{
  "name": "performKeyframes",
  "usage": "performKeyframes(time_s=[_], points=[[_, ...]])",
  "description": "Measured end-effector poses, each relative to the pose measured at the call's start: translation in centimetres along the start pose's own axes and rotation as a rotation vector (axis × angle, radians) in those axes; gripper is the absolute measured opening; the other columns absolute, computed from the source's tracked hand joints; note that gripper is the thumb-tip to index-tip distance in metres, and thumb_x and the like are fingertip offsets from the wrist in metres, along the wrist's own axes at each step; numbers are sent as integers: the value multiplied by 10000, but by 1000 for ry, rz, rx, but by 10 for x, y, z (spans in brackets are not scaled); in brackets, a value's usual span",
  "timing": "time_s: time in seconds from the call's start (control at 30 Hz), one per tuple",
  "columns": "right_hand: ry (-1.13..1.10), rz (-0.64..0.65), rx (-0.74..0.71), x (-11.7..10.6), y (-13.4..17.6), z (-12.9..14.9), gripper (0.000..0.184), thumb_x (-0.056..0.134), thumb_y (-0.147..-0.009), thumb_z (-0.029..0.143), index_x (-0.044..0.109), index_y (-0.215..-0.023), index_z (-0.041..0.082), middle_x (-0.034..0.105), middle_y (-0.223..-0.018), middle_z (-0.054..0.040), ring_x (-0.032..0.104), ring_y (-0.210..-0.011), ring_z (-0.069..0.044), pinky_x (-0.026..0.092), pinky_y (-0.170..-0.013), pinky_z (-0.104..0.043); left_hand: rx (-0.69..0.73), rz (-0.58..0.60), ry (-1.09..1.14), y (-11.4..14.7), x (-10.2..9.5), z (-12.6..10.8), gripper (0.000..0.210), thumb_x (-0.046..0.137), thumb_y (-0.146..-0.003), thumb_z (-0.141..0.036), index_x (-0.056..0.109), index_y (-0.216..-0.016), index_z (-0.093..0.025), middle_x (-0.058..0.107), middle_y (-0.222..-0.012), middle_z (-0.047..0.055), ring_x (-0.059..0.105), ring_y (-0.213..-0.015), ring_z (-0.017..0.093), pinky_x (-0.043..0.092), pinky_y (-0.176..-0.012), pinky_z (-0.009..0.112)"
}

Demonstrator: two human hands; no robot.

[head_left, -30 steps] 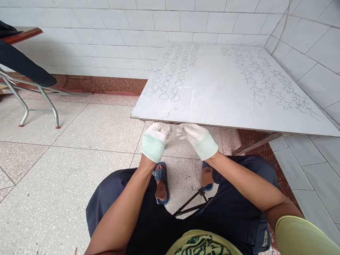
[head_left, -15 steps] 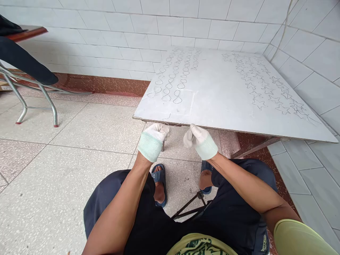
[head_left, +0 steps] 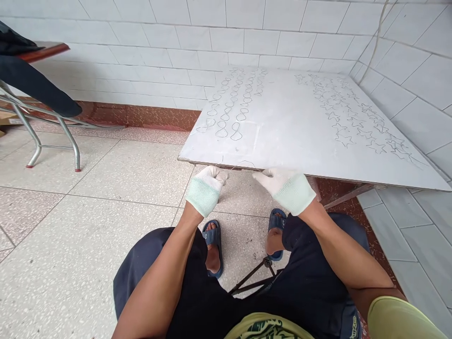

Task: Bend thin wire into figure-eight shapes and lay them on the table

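Note:
Both my hands wear white gloves with pale green cuffs, at the near edge of a white board table (head_left: 293, 136). A thin wire (head_left: 243, 161) arches between them, with a short end standing up beyond the left glove. My left hand (head_left: 212, 181) is closed in a pinch on the wire. My right hand (head_left: 278, 181) pinches the wire's other end between thumb and forefinger, palm turned down. On the table's left side lie rows of figure-eight wire shapes (head_left: 236, 131). Several star-shaped wire pieces (head_left: 343, 136) spread over the right side.
A folding stool (head_left: 52, 136) with metal legs and dark cloth stands at the left. White tiled walls (head_left: 247, 40) border the table behind and at right. Below, a black tripod-like stand (head_left: 264, 268) sits between my sandalled feet.
My right hand has moved a little right and rolled palm down, its fingers straighter. The wire between the hands now bows upward in a clearer arch. My left hand has barely shifted.

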State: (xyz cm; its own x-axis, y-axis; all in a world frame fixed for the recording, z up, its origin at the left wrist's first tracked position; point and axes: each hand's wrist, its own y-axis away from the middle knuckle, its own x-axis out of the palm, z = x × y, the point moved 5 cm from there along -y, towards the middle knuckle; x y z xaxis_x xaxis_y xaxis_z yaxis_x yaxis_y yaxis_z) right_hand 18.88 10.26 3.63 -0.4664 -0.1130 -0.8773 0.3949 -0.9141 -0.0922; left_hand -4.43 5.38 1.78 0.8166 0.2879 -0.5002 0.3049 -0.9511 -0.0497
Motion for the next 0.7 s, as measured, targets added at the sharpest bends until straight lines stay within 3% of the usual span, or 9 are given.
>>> performKeyframes(time_s=[0.17, 0.3, 0.4, 0.47, 0.6, 0.7], points=[[180, -96, -165, -27, 17, 0, 325, 512, -1047, 418, 790, -1112, 263, 603, -624, -31, 496, -536, -198, 297, -592, -360, -6, 23, 52, -2, -1, 2, 258, 584, -874, -336, 526, -639, -247, 555, -535, 3, 506, -511, 167, 374, -524, 301], [167, -221, -147, -36, 15, 12, 432, 390, -1112, 416, 756, -984, 224, 643, -686, -48, 578, -656, -221, 378, -661, -366, -1, 104, -4, 3, 2, -3, 236, 577, -872, -345, 542, -663, -242, 545, -545, -10, 473, -483, 155, 331, -486, 291], [198, -213, -413, -18, 9, 41, 257, 543, -1070, 352, 735, -1043, 184, 747, -953, -96, 646, -915, -259, 422, -840, -373, 54, 156, -51, 7, 8, -7, 226, 576, -875, -363, 546, -687, -241, 575, -593, -7, 487, -529, 158, 348, -516, 292], [259, -124, -518, 0, 4, 50, 268, 525, -1091, 320, 737, -1029, 167, 749, -956, -97, 639, -926, -248, 407, -860, -367, 106, 186, -60, 7, 13, -8, 217, 567, -876, -363, 542, -697, -242, 598, -621, -2, 504, -571, 164, 374, -561, 297], [377, -50, -530, 25, -1, 42, 382, 447, -1118, 266, 776, -953, 164, 722, -841, -89, 608, -825, -232, 354, -772, -375, 138, 260, 0, 9, 24, -5, 209, 534, -896, -364, 553, -729, -241, 645, -664, 13, 575, -652, 185, 440, -655, 310], [393, -73, -550, 33, -2, 36, 402, 438, -1109, 248, 791, -934, 164, 721, -828, -94, 598, -810, -238, 337, -758, -384, 96, 230, 56, 10, 28, -1, 207, 539, -917, -371, 561, -758, -240, 637, -648, 5, 594, -644, 191, 449, -645, 311]])
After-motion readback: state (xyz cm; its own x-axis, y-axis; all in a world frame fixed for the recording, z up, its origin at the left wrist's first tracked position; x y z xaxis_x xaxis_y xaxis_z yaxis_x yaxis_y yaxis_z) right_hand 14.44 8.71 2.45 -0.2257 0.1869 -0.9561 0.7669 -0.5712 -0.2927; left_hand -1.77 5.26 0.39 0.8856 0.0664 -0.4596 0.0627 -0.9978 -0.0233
